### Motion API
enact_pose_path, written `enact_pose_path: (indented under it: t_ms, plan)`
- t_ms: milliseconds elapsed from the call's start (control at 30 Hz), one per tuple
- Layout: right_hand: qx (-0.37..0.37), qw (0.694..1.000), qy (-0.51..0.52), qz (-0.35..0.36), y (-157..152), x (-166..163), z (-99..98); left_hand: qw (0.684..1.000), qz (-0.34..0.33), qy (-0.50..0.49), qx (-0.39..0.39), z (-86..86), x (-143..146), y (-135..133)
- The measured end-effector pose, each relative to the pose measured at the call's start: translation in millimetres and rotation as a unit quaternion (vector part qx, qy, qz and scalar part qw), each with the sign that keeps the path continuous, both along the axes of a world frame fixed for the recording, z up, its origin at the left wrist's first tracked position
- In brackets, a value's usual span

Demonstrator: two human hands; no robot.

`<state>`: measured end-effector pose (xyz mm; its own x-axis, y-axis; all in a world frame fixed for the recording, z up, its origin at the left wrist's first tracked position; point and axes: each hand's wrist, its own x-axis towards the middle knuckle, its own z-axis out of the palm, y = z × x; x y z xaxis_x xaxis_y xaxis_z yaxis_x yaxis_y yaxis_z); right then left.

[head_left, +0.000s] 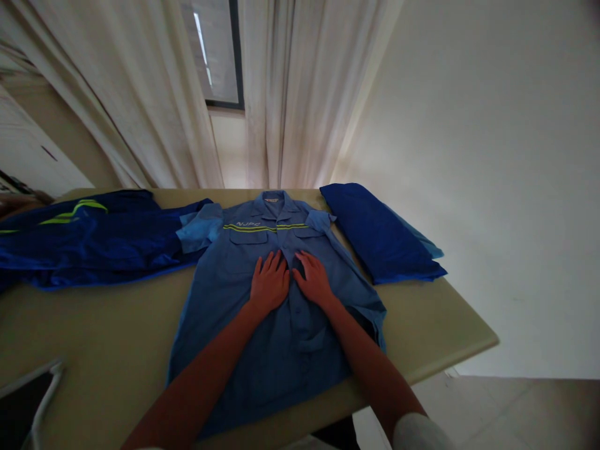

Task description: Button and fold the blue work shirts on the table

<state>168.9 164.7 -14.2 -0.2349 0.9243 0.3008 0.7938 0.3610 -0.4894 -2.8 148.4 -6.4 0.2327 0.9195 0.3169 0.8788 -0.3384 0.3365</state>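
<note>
A blue short-sleeved work shirt (244,312) with a yellow-green chest stripe lies front up on the beige table (94,337), collar toward the far edge. My left hand (269,282) rests flat on the shirt's chest, fingers stretched out. My right hand (313,279) lies flat beside it, just right of the button line, fingers also extended. The two hands almost touch at the fingertips. Neither holds anything.
A heap of dark blue garments (84,240) with yellow-green stripes covers the table's far left. A folded dark blue garment (379,234) sits at the far right. A dark framed object (28,400) is at the near left corner. White curtains (290,94) hang behind; the table's right edge drops to the floor.
</note>
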Motion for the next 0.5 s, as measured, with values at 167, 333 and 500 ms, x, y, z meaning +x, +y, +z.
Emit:
enact_pose_path:
  t_ms: [167,333,500]
  plan:
    - [-0.03,0.993,-0.117,0.012,-34,-3,8.9,0.998,-0.008,0.057,-0.028,-4.1,-6,-34]
    - [-0.051,0.988,-0.144,0.002,-18,-9,36.4,0.998,0.015,0.014,-0.067,4.1,-5,-39]
    - [-0.041,0.99,-0.131,-0.023,29,-37,39.6,0.963,0.134,-0.149,-0.179,23.5,-5,24]
